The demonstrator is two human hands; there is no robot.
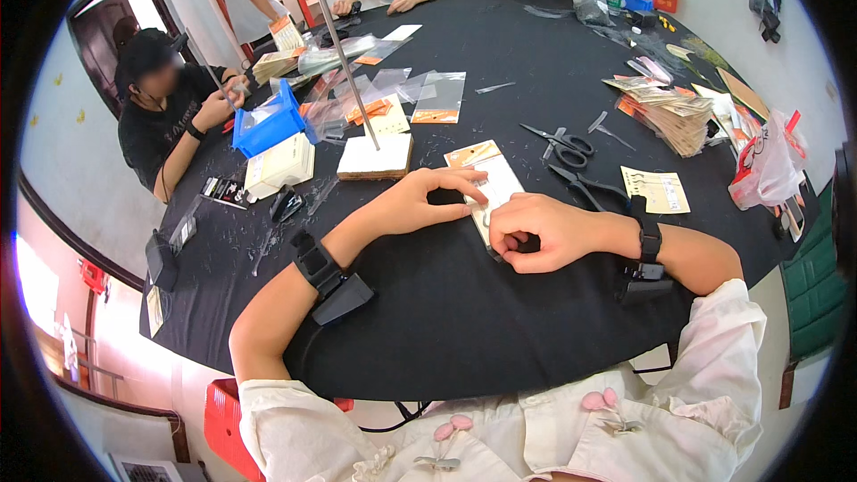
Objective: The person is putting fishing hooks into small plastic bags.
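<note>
A white card packet with an orange header (492,159) lies on the black tablecloth before me, tilted slightly. My left hand (428,199) reaches onto it from the left, fingers spread, with fingertips resting on its face and the thumb at its left edge. Over the packet's lower right part, my right hand (546,231) is curled with the thumb and fingers close together. A small curved dark piece (487,219) shows on the card between my hands. Whether the right fingertips pinch anything is hidden by the hand itself.
Black-handled scissors (571,150), pliers (584,186) and a yellow card with hooks (659,191) lie right. Left stand a block with an upright metal rod (348,73), a card stack (284,164) and a blue bin (268,126). Clear packets (438,99) lie beyond. Several people sit around.
</note>
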